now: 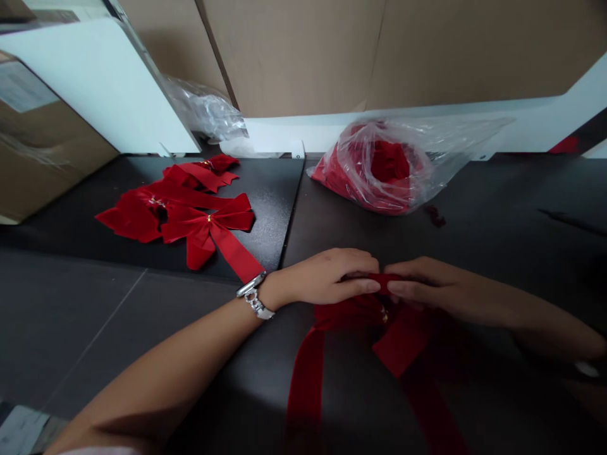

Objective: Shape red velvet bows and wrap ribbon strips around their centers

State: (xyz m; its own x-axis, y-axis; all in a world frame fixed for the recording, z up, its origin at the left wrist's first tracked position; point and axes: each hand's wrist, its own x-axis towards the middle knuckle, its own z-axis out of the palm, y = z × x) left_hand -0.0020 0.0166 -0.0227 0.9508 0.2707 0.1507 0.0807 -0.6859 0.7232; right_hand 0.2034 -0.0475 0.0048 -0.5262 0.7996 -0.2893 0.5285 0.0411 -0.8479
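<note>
Both hands meet over the dark table at a red velvet ribbon bow (351, 316). My left hand (336, 277) pinches a red fold between thumb and fingers. From the other side, my right hand (427, 284) grips the same fold, its thumb close to my left thumb. Beneath my hands, a gold-coloured tie (384, 313) shows at the middle of the bow. Ribbon tails hang down toward me on both sides, and the right one fades into shadow. My fingertips hide part of the fold.
Several finished-looking red bows (208, 218) lie on a black panel (272, 189) at the left. Behind my hands stands a clear plastic bag (422, 164) of red ribbon material. Cardboard boxes (47, 145) are at the left. A thin dark tool (569, 220) lies at the right.
</note>
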